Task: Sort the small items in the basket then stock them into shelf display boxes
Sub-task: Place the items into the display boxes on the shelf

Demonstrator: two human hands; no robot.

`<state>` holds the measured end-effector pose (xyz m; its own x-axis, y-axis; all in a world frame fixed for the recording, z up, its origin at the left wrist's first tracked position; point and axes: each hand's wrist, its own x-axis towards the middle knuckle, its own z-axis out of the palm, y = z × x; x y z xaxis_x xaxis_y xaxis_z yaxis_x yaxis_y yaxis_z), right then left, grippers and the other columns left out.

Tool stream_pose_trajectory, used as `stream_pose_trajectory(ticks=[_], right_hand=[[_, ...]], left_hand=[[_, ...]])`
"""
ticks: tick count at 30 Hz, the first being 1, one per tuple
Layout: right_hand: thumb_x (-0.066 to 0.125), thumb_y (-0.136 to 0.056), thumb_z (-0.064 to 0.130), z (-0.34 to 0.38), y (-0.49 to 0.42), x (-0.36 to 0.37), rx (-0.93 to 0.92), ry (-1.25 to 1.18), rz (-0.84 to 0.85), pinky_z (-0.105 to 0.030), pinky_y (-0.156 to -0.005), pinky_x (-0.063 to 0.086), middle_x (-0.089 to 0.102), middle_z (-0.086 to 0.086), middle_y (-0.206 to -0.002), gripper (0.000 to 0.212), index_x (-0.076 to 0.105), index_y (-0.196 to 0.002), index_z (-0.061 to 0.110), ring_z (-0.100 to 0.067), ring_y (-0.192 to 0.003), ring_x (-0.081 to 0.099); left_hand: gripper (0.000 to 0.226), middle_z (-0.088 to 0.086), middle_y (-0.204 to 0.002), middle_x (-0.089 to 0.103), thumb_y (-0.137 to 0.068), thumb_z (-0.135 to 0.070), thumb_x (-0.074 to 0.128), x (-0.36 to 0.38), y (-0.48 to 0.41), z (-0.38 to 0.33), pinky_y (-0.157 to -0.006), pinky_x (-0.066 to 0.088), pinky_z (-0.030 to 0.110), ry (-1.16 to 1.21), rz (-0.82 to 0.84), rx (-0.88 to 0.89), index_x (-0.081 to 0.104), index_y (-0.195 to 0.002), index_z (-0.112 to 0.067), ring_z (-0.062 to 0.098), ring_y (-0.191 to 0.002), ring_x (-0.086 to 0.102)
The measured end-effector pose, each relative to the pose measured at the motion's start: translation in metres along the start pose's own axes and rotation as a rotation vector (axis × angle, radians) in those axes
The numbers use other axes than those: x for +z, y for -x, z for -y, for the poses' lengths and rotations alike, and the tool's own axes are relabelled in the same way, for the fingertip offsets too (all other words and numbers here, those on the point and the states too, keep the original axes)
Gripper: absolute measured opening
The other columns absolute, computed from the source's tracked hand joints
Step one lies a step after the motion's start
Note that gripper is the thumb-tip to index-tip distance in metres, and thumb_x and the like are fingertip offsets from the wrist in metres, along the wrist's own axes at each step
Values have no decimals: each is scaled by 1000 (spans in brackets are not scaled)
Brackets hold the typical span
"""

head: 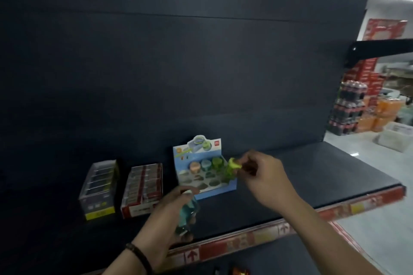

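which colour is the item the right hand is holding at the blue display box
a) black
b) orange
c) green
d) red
c: the right hand pinches a lime green item over the right edge of the blue display box. The left hand grips teal items.
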<state>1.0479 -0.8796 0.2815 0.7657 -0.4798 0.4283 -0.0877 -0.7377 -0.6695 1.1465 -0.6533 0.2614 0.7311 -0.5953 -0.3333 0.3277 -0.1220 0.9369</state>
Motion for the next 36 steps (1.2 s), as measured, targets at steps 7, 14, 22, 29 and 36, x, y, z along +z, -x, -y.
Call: stream_pose_trajectory(ticks=[7, 14, 22, 29, 36], right_hand=[[79, -89, 15, -40, -74, 25, -45, 194, 217, -9, -63, 47, 73, 11, -84, 13, 73, -88, 26, -1, -75, 68], [74, -88, 16, -47, -99, 39, -120, 336, 425, -36, -78, 60, 66, 16, -82, 17, 72, -87, 33, -13, -82, 69], [62, -91, 16, -48, -102, 39, -169, 458, 519, -40, -80, 61, 74, 3, -98, 15, 75, -85, 21, -20, -89, 69], [58, -92, 22, -41, -102, 18, -199, 382, 589, -43, -79, 63, 73, 7, -93, 16, 74, -94, 25, -11, -84, 71], [84, -89, 26, 17, -64, 10, -312, -229, 421, -23, -76, 56, 75, 19, -99, 21, 79, -106, 38, -7, -90, 71]], left_hand=[[25, -1, -129, 64, -102, -19, 67, -4, -18, -3, -70, 61, 36, -24, -105, 187, 67, -123, -32, 24, -112, 67], [27, -2, -125, 71, -101, -18, 67, 2, -35, -11, -67, 60, 33, -64, -188, 284, 62, -126, -28, 19, -100, 76], [27, 10, -119, 75, -99, -8, 67, 17, -42, -15, -68, 59, 37, 115, -158, 285, 62, -125, -13, 29, -96, 78], [37, 7, -126, 68, -98, 1, 67, 15, -41, -21, -74, 61, 34, 34, -136, 348, 69, -123, -27, 26, -98, 78], [37, 6, -113, 68, -93, 2, 73, 23, -48, -26, -69, 60, 34, -120, -128, 442, 66, -118, -23, 13, -84, 75]])
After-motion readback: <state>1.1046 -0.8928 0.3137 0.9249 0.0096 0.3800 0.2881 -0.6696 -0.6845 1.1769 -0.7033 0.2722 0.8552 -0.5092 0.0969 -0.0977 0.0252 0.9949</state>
